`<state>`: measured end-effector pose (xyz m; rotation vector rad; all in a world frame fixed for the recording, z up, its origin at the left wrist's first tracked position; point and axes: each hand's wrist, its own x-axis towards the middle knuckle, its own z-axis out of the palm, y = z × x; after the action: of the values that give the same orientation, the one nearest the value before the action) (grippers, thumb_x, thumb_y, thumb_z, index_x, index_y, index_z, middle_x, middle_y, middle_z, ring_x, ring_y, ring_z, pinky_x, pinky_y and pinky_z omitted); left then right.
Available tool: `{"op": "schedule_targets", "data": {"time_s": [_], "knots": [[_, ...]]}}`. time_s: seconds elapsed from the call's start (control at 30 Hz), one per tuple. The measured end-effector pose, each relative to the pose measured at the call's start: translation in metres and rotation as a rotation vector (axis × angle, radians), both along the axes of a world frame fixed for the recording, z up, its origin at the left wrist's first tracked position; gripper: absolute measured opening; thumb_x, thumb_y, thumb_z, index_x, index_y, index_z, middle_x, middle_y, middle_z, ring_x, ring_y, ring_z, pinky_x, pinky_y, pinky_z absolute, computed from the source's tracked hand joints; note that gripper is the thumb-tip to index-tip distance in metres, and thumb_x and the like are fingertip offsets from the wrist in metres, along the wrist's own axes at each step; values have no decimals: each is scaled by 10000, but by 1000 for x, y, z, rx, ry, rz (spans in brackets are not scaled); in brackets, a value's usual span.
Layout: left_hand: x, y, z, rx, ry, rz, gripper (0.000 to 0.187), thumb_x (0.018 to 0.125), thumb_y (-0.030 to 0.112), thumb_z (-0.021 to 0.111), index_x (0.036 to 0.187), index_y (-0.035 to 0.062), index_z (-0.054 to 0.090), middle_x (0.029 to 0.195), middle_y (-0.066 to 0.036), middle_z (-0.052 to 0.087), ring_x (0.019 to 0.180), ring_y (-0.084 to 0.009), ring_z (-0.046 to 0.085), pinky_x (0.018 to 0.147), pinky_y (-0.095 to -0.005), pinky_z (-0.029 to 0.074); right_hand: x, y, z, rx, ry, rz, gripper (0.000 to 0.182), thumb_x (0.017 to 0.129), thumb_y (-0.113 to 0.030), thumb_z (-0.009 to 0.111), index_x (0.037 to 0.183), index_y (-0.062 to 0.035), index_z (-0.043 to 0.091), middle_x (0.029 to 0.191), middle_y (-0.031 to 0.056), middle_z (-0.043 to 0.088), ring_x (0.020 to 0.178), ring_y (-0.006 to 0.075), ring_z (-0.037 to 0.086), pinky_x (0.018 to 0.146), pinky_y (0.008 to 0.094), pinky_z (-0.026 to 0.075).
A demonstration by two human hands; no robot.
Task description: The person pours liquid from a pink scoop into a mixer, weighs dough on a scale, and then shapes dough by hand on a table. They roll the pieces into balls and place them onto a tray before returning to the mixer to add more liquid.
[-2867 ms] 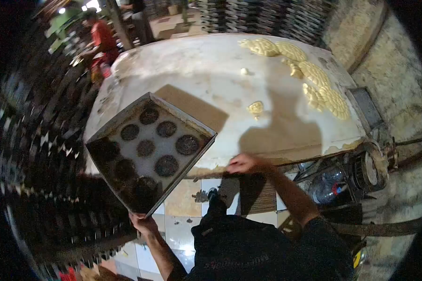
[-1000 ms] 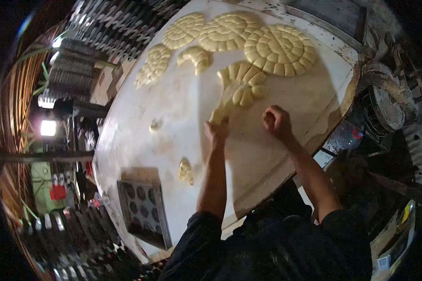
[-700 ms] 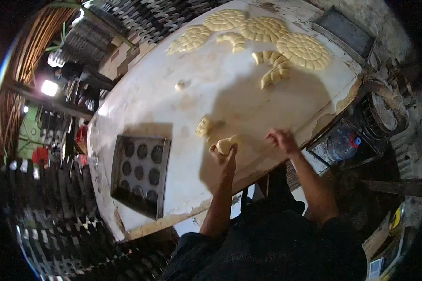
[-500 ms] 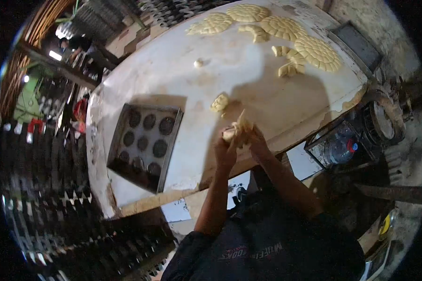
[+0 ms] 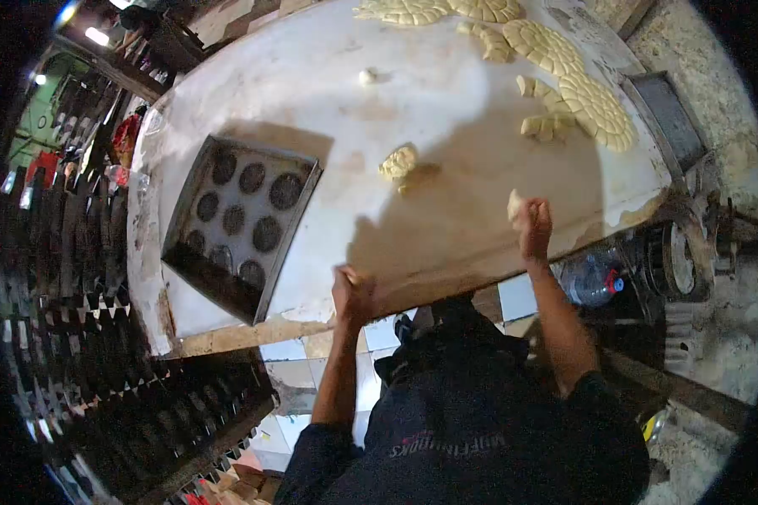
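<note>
My right hand (image 5: pixel 534 229) is closed around a piece of dough (image 5: pixel 514 206), whose pale end sticks out over the right part of the table. Near the front edge my left hand (image 5: pixel 351 295) is held in a fist, well apart from the right one; a small pale spot shows at its fingers, too little to name. Between and beyond my hands lies a lumpy heap of dough (image 5: pixel 397 162), with a small dough scrap (image 5: pixel 403 188) beside it. A small dough ball (image 5: pixel 368 77) rests farther back on the pale table (image 5: pixel 312 109).
On the left stands a dark metal tray (image 5: pixel 299 240) with round dark marks. Rounds of cut dough (image 5: pixel 596 109) and loose dough pieces (image 5: pixel 547 126) lie at the back right. Another metal pan (image 5: pixel 667 118) sits at the right edge. A water bottle (image 5: pixel 589 282) is below the table.
My hands were together over dough and are now wide apart, the left toward the front edge, the right to the right with dough. The view has shifted slightly.
</note>
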<state>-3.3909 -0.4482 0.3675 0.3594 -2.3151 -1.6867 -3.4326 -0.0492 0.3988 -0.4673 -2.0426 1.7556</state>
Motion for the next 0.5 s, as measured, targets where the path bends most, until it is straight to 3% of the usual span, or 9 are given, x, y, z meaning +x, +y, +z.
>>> {"op": "schedule_targets", "data": {"time_s": [0.03, 0.07, 0.1, 0.13, 0.17, 0.23, 0.3, 0.43, 0.5], "knots": [[-6, -18, -11, -486, -28, -381, 522, 721, 142, 773, 1122, 84, 443, 991, -69, 606, 858, -225, 555, 660, -357, 476, -1, 15, 0, -5, 9, 7, 295, 905, -321, 587, 999, -54, 504, 924, 94, 560, 878, 223, 551, 769, 408, 452], [-16, -32, -22, -971, -71, -759, 566, 647, 196, 817, 1098, 94, 490, 1012, -59, 600, 893, -264, 542, 685, -395, 461, 1, 27, 1, 537, -2, 249, 296, 892, -330, 593, 954, -51, 515, 935, 118, 542, 888, 257, 541, 784, 428, 440], [-29, -40, -34, -635, -112, -427, 583, 545, 288, 846, 1022, 110, 561, 1006, -79, 580, 951, -330, 497, 764, -426, 408, -2, 43, 0, 1078, -14, 491, 301, 880, -338, 600, 909, -48, 527, 946, 142, 525, 898, 291, 531, 800, 448, 429], [-43, -28, -2, -810, -37, -391, 517, 586, 293, 807, 1005, 114, 564, 947, -87, 563, 918, -336, 501, 768, -446, 410, -17, 62, -28, 1121, 68, 499, 265, 803, -274, 630, 863, -38, 526, 945, 176, 500, 896, 342, 502, 826, 474, 400], [-63, -14, 37, -987, 35, -362, 452, 627, 299, 769, 989, 118, 567, 889, -94, 546, 884, -342, 505, 772, -466, 411, -34, 66, -21, 1103, 55, 512, 265, 803, -274, 630, 863, -38, 526, 945, 176, 500, 896, 342, 502, 826, 474, 400], [-100, 11, 40, -770, 141, -264, 422, 622, 272, 791, 938, 108, 564, 878, -76, 531, 958, -352, 460, 822, -463, 374, -81, 46, 16, 1026, 8, 459, 246, 722, -209, 629, 862, -27, 539, 939, 190, 516, 945, 366, 488, 901, 496, 381], [-116, 47, 19, -687, 159, -277, 402, 626, 229, 799, 909, 87, 551, 913, -107, 534, 943, -348, 470, 810, -455, 382, -106, 9, 3, 955, 87, 378, 268, 685, -184, 612, 881, -12, 553, 1002, 200, 535, 1002, 392, 492, 995, 525, 339], [-73, 109, -24, -228, -85, -227, 288, 726, 248, 754, 865, 85, 562, 959, -140, 565, 908, -340, 511, 874, -477, 383, -51, -51, -34, 977, 130, 719, 276, 742, -177, 584, 933, 22, 591, 1115, 237, 547, 1128, 434, 482, 1059, 528, 311], [-39, 129, 41, -965, 228, -511, 238, 774, 265, 711, 865, 92, 575, 966, -124, 598, 998, -340, 541, 935, -504, 370, -29, -18, -19, 925, 205, 995, 316, 775, -168, 567, 1007, 46, 595, 1155, 247, 540, 1142, 457, 471, 1071, 528, 306]]}}
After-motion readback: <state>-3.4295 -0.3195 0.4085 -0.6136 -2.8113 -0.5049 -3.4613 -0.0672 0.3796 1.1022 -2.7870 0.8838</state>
